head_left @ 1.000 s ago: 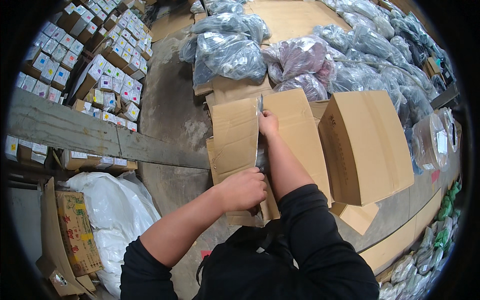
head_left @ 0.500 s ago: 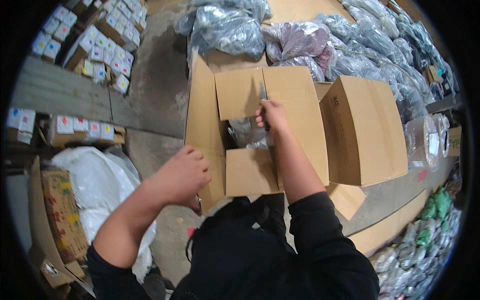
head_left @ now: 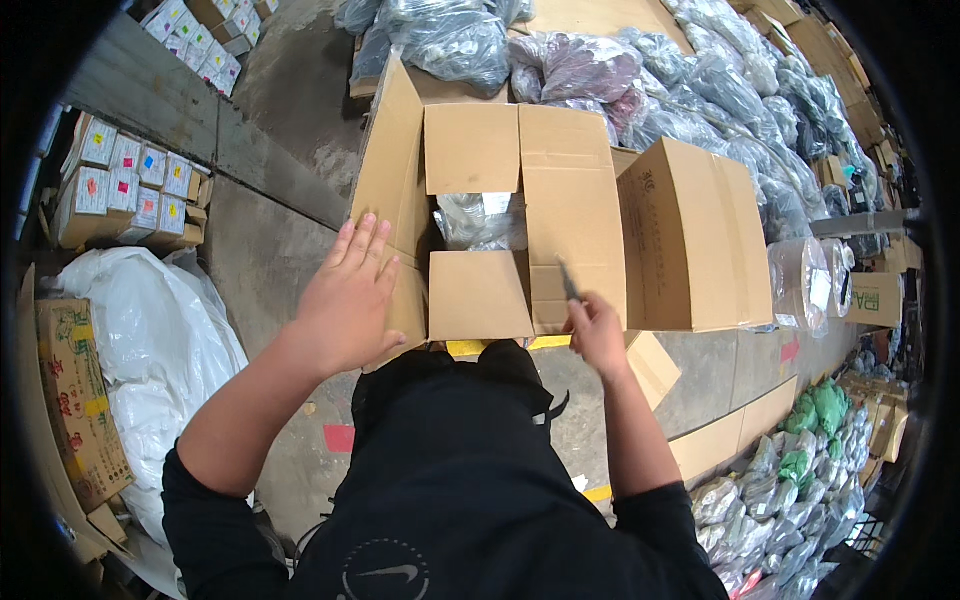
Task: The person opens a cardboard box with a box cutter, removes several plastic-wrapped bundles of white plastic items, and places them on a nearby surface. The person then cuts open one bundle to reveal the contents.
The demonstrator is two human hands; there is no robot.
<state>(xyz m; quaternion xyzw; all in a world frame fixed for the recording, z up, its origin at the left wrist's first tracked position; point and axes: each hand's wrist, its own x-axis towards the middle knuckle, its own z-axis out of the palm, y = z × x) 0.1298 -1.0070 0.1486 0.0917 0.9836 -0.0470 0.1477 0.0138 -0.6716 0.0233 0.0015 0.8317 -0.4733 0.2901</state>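
An open carton (head_left: 478, 258) was set directly in front of the person, at the middle of the view, with its four flaps folded outward. Inside it, a bundle wrapped in clear plastic (head_left: 478, 225) could be seen between the far flap (head_left: 472, 150) and the near flap (head_left: 480, 298). Against the raised left flap (head_left: 392, 160) the left hand (head_left: 345, 300) was laid with fingers spread, and nothing was grasped by it. In the right hand (head_left: 598, 335) a knife (head_left: 568, 279) was held, the fingers being closed around its handle; its blade was pointed away from the person above the right flap (head_left: 575, 190). Whether that flap was touched by the blade could not be told.

Just to the right, a second carton (head_left: 705, 240) was placed, with a strip of tape along its top. Beyond both, bagged bundles (head_left: 440, 45) were heaped. On the left, white plastic sheeting (head_left: 145, 335) was bunched beside a printed carton (head_left: 85, 400), and labelled boxes (head_left: 130, 195) were lined up below a grey beam (head_left: 190, 110). At the lower right, green bags (head_left: 825, 405) were piled among clear ones.
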